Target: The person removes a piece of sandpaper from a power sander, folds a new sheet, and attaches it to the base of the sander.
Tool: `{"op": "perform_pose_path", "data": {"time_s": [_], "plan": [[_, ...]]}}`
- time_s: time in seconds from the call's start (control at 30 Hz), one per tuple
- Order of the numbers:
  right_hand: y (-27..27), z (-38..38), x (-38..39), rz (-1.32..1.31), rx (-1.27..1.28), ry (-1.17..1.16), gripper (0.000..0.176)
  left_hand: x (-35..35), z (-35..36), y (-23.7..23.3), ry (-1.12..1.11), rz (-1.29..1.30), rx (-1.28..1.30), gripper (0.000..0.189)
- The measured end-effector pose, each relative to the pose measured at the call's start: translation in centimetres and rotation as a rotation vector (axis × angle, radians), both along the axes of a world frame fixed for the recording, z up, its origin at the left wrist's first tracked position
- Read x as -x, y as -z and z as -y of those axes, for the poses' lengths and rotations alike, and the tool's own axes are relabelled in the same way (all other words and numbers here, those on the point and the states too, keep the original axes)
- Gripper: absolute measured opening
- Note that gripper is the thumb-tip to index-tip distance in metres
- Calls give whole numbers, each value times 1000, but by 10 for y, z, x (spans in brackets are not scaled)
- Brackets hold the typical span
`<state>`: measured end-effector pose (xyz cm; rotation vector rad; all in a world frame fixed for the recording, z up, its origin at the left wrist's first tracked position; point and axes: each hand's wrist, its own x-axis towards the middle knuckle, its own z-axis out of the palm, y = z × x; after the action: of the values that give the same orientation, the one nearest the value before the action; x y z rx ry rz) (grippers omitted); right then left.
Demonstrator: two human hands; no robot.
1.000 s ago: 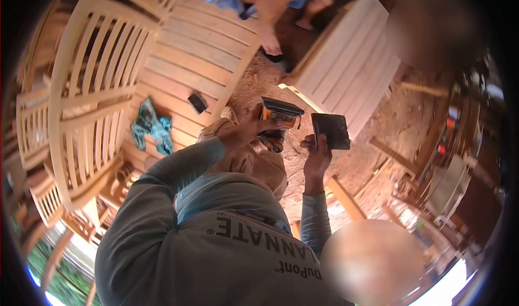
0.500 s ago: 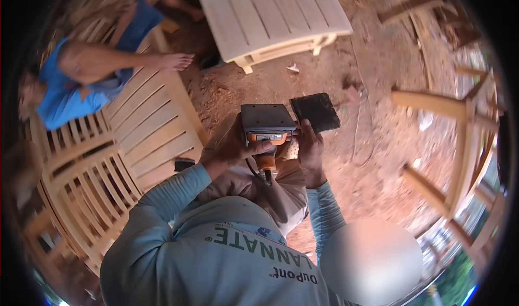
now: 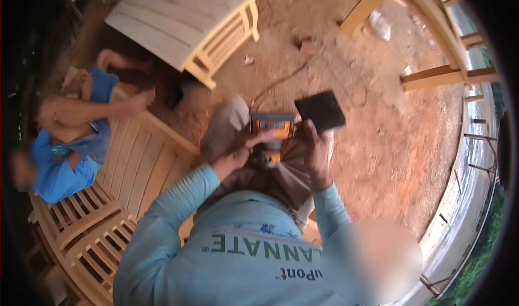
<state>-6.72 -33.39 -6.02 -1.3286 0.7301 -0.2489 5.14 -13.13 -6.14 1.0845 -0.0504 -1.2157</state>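
An orange-and-black power sander [image 3: 274, 129] lies over my lap, its flat dark pad at the far end. My left hand [image 3: 236, 156] grips it from the left side, with fingers across the orange body. In my right hand [image 3: 316, 156], a dark, roughly square sheet [image 3: 323, 111], which looks like sandpaper, is pinched at its lower edge under the thumb. The sheet is just right of the sander's pad. Part of the sander's handle is in shadow, and the underside of my left hand is hidden.
A slatted wooden table [image 3: 184, 17] stands ahead. On wooden slatted furniture [image 3: 138, 155] at left, a person in blue [image 3: 67, 163] sits with one leg stretched out. A cord [image 3: 281, 82] runs over the dirt floor [image 3: 378, 155]. Wooden frames [image 3: 432, 79] stand at upper right.
My view has turned, so the table now sits further left. The sander has tilted, showing more of its orange body and less of its pad. Both hands keep their holds.
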Motion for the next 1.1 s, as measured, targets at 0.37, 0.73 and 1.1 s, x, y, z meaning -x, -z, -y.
{"op": "perform_pose_path", "data": {"time_s": [0.37,0.73,1.1], "plan": [[38,-51,49,260,226,230,34,56,-17,6,155,340,-68,56],[43,-39,28,124,74,157,31,7,-17,27,263,840,-448,87],[55,-54,22,-2,308,25,27,3,-28,16,442,698,-590,73]]}}
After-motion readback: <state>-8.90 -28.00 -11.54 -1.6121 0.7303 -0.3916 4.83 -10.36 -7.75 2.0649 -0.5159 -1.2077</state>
